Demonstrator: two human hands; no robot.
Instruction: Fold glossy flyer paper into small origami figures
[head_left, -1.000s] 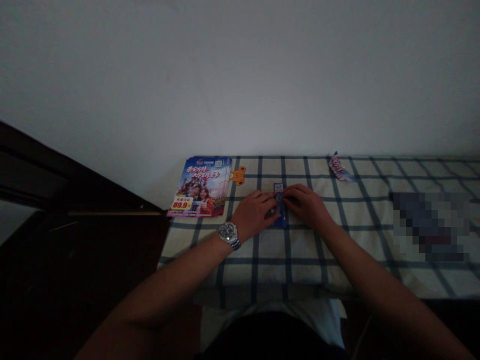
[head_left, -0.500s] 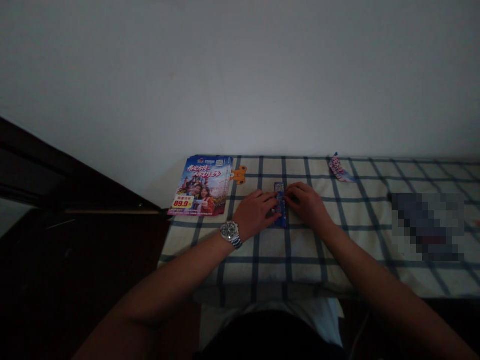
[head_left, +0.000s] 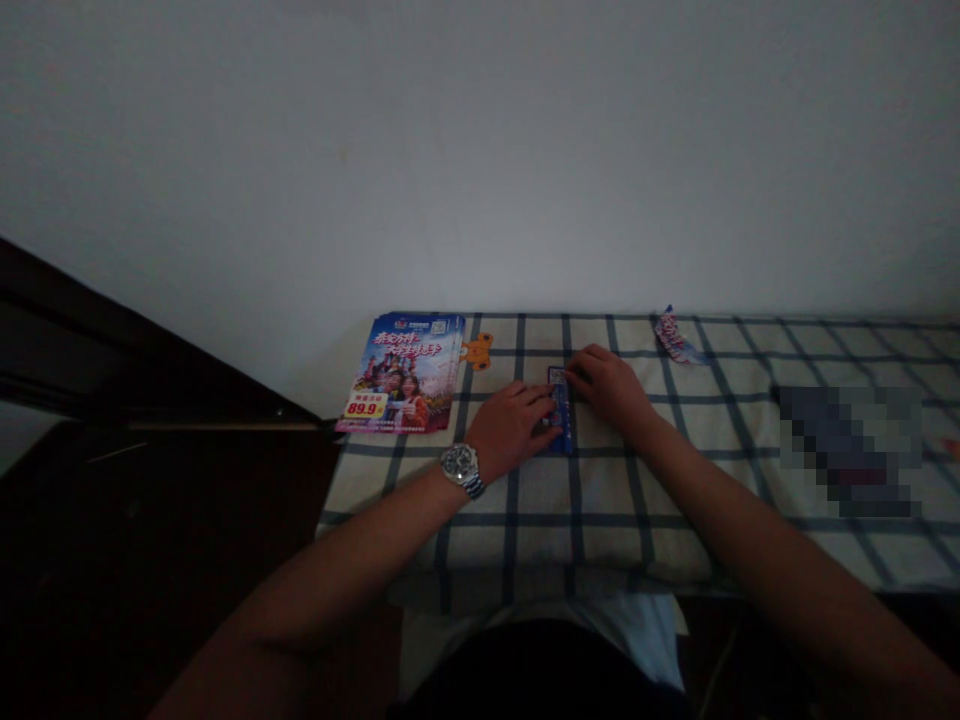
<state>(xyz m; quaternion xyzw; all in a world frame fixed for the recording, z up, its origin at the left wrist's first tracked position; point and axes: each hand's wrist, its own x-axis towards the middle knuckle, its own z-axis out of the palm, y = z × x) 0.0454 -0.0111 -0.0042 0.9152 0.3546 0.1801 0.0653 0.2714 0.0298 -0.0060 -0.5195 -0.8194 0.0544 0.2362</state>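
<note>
A narrow folded flyer [head_left: 568, 430], blue with a QR code at its far end, lies lengthwise in front of me on the checked tablecloth. Across its left side rests my left hand [head_left: 516, 425], fingers stretched out and pressing the paper down; they cover part of it. My right hand [head_left: 609, 385] is at the far right edge of the flyer, thumb and forefinger closed together on that edge. The curled fingers partly hide the grip. A silver watch [head_left: 460, 466] is on my left wrist.
A stack of colourful flyers [head_left: 405, 375] lies at the left end of the table, with an orange bear-shaped piece [head_left: 477, 352] beside it. Toward the back right is a twisted, printed paper scrap [head_left: 673, 340]. A blurred-out dark object [head_left: 847, 445] lies farther right. Behind stands a white wall [head_left: 480, 150].
My right hand has slid a little away from me along the flyer's right edge, toward its far end. My left hand stays in place on the paper.
</note>
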